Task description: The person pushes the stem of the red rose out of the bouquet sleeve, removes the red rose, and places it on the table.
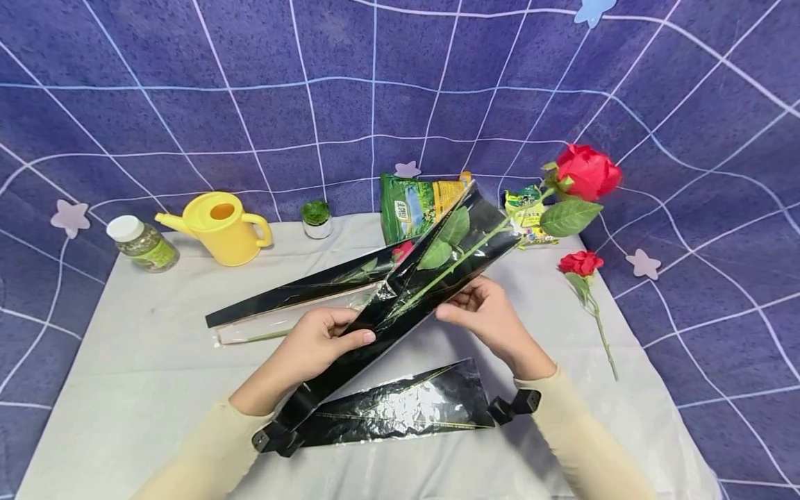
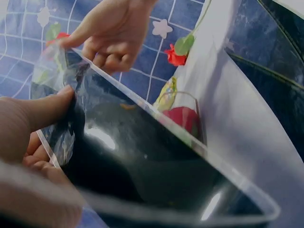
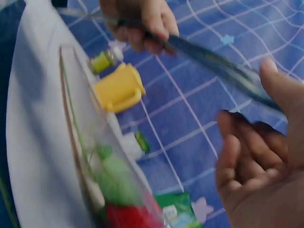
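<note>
My left hand (image 1: 321,340) grips a black flower sleeve (image 1: 356,354) by its narrower part, thumb on top and fingers beneath, as the left wrist view also shows. The sleeve slants up to the right. A large red rose (image 1: 587,173) lies along it, its green stem (image 1: 462,262) and leaves inside, its bloom beyond the wide end. At the sleeve's lower edge is my right hand (image 1: 490,319); in the right wrist view its thumb (image 3: 275,83) stands apart from the loosely bent fingers (image 3: 251,147), with the sleeve's edge running between.
Behind lies another sleeve (image 1: 250,311) holding a rose; in front, a flat black sleeve (image 1: 406,410). A smaller rose (image 1: 581,264) lies right. Along the back stand a jar (image 1: 144,243), yellow watering can (image 1: 219,232), potted plant (image 1: 317,219), green bag (image 1: 406,205) and small yellow packet (image 1: 528,215).
</note>
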A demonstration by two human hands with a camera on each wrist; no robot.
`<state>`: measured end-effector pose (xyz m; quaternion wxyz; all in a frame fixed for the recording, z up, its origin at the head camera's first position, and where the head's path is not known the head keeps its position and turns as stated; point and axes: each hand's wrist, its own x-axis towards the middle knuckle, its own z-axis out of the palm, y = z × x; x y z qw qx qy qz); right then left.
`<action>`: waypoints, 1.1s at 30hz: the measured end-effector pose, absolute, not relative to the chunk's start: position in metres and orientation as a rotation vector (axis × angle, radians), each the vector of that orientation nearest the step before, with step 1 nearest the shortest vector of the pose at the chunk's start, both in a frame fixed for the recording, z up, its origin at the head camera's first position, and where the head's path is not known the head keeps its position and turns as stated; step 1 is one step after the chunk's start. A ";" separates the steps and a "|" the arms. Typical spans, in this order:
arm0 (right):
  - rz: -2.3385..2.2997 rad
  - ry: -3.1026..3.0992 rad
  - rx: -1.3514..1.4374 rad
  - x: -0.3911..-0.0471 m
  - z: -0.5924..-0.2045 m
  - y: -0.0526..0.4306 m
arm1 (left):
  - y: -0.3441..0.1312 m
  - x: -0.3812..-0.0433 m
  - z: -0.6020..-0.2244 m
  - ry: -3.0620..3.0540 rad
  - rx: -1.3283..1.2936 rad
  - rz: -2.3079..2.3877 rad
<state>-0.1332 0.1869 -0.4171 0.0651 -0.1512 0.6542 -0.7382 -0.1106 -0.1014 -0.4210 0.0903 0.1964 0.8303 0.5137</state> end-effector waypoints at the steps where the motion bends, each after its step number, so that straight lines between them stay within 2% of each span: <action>1: -2.225 1.941 -0.517 -0.134 -0.419 0.192 | -0.105 -0.110 -0.421 2.462 0.572 1.536; 6: -2.477 1.695 -0.617 -0.141 -0.423 0.217 | -0.118 -0.106 -0.421 2.464 0.562 1.530; 13: -3.000 1.338 -0.316 -0.151 -0.418 0.224 | -0.127 -0.101 -0.422 2.433 0.599 1.460; 17: -3.165 1.215 -0.269 -0.152 -0.413 0.220 | -0.128 -0.099 -0.425 2.388 0.628 1.467; 33: -3.195 1.195 -0.070 -0.156 -0.407 0.222 | -0.133 -0.098 -0.432 2.365 0.655 1.386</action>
